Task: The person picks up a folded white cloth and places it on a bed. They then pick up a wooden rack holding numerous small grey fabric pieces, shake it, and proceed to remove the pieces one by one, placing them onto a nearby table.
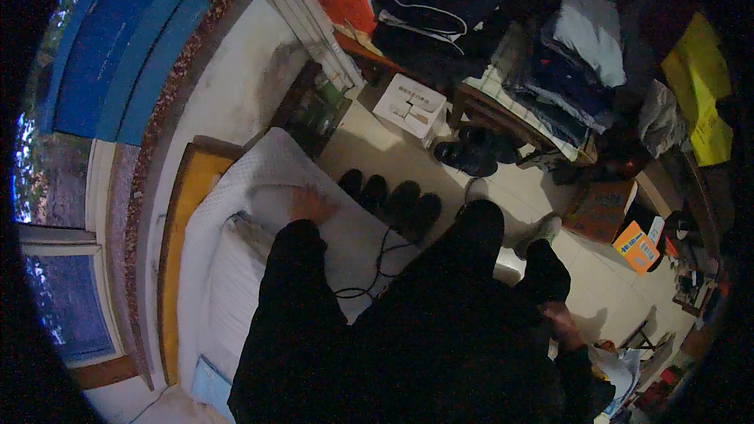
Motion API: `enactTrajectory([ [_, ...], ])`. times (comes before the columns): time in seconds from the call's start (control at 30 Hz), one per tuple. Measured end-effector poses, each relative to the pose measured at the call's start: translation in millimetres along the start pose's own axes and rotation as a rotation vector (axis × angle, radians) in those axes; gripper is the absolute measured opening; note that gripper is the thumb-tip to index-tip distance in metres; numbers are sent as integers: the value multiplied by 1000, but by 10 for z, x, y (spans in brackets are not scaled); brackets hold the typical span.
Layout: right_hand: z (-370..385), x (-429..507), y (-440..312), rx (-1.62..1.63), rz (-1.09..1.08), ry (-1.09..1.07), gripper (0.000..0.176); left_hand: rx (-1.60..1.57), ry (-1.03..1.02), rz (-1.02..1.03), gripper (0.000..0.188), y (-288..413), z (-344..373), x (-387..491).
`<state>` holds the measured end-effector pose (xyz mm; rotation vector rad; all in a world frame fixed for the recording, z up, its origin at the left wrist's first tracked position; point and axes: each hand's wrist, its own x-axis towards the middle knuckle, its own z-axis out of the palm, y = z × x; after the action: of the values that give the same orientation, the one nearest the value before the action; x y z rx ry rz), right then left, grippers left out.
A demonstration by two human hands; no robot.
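My left hand [312, 201] rests on the grey-white quilted bed cover [283, 156], its fingers spread and nothing seen in its grip. A dark sleeve [297, 253] runs back from it. At the lower right, my right hand [562, 325] is blurred beside my dark clothing [406, 359], and its fingers cannot be made out. A thin black cord [380, 274] loops over the cover's edge near my lap. Folded white bedding [241, 288] lies on the bed behind my left arm.
Several dark shoes [405, 203] stand beside the bed on the tiled floor [595, 271]. Farther off are a white carton [410, 107], a low table piled with folded clothes [565, 91] and a brown cardboard box [598, 209]. An orange box [636, 249] leans by it.
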<state>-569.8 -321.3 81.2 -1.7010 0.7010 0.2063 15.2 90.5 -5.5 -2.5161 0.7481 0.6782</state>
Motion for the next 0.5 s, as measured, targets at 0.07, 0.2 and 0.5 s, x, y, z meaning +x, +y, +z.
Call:
enactTrajectory([
  [0.07,-5,-5,49,38,62,-8,34,6,-125,18,72,50,-131,-35],
  [0.2,-32,34,212,41,244,-55,29,-133,-254,110,82,104,-234,-63],
  [0.5,32,-37,147,254,226,22,19,51,-163,261,72,276,-172,-47],
])
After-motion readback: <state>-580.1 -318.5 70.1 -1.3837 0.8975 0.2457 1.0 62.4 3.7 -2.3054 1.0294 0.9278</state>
